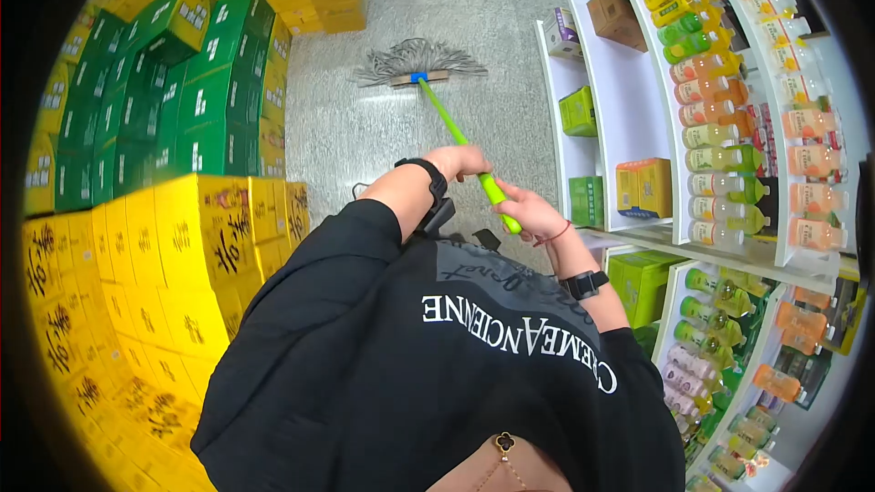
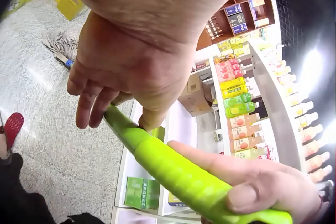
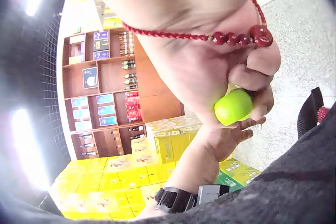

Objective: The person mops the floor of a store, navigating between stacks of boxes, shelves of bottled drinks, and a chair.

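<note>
A mop with a bright green handle (image 1: 444,118) slants away from the body. Its grey string head (image 1: 424,59) lies spread on the floor at the far end, joined by a blue clip. My left hand (image 1: 458,162) holds the shaft just ahead of the ribbed grip, seen closer in the left wrist view, where the fingers (image 2: 90,107) hang past the shaft. Behind it, my right hand (image 1: 533,215) grips the top end. The right wrist view shows the rounded green handle end (image 3: 233,107) poking out of the curled right hand (image 3: 252,71).
Stacked green cartons (image 1: 219,82) and yellow cartons (image 1: 173,246) line the left side. White shelves (image 1: 629,100) with rows of bottled drinks (image 1: 715,159) stand along the right. Speckled floor (image 1: 328,128) runs between them. A red shoe (image 2: 14,128) shows in the left wrist view.
</note>
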`<state>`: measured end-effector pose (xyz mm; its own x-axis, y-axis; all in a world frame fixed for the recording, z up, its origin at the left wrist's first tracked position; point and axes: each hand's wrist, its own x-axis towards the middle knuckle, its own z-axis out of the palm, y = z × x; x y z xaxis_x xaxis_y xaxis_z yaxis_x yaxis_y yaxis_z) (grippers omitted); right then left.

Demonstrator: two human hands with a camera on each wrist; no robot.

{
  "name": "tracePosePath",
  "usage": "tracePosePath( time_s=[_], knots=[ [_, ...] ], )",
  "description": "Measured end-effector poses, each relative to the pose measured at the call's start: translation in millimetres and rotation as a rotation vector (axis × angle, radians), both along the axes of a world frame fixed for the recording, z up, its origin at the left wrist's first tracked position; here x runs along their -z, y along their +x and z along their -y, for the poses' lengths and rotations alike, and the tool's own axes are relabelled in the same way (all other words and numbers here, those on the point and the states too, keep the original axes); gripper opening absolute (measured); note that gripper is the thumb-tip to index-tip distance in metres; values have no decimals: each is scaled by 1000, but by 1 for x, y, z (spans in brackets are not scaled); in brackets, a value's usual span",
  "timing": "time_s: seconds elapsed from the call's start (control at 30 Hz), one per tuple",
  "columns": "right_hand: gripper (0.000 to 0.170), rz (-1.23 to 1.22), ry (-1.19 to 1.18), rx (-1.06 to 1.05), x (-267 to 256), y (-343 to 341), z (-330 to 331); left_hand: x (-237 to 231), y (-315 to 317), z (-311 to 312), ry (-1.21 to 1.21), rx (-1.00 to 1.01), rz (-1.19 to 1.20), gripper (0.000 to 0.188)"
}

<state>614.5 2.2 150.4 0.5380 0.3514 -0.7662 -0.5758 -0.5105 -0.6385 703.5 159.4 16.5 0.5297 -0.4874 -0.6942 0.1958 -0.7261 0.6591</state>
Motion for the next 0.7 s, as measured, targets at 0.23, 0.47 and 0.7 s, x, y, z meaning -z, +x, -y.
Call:
tracePosePath(
  time_s=[0.23, 0.47, 0.7],
  knots=[
    [63, 0, 1, -69, -2, -132, 63, -31, -147, 56, 59, -80, 25, 54],
    [63, 8, -19, -144, -12, -245, 92, -23, -259, 81, 83, 8, 18, 58],
    [62, 49, -26, -148, -2, -373, 102, -8, -387, 92, 101, -34, 17, 53]
  ],
)
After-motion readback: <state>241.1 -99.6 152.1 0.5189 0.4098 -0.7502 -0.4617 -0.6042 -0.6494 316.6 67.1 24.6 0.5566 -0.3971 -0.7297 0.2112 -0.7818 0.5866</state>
